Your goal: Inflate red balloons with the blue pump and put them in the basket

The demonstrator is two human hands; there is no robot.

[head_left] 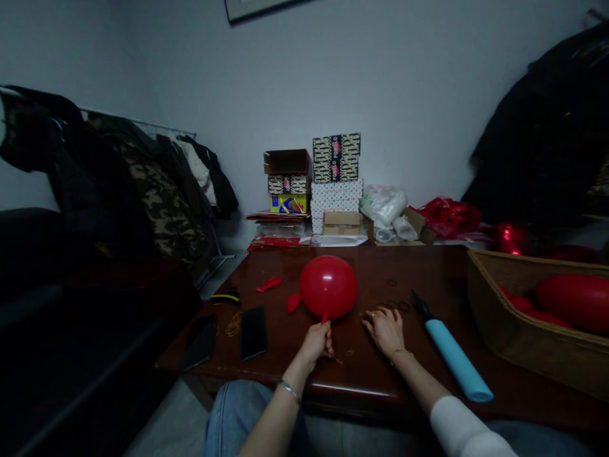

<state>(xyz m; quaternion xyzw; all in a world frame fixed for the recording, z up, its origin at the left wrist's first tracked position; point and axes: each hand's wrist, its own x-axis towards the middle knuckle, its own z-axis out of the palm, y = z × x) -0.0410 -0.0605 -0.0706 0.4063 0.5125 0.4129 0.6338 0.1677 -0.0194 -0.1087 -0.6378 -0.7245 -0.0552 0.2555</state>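
My left hand (316, 343) is closed around the neck of an inflated red balloon (328, 285), which stands just above the fingers. A bit of the neck shows below the fist. My right hand (386, 327) reaches low over the brown table (361, 374), fingers stretched forward and slightly apart. Its fingertips are beside several dark rubber bands (403, 306); whether they touch one I cannot tell. Two limp red balloons lie left of the inflated one, one near (294, 303) and one farther off (269, 284). A light-blue hand pump (457, 358) with a black nozzle lies right of my right hand.
Left on the table are a black phone (254, 333), another dark flat object (200, 341), tan rubber bands (233, 324) and a black-and-yellow item (226, 297). A wicker basket (495, 317) holding red balloons stands at right. Stacked boxes (337, 203) and plastic bags (384, 203) line the back.
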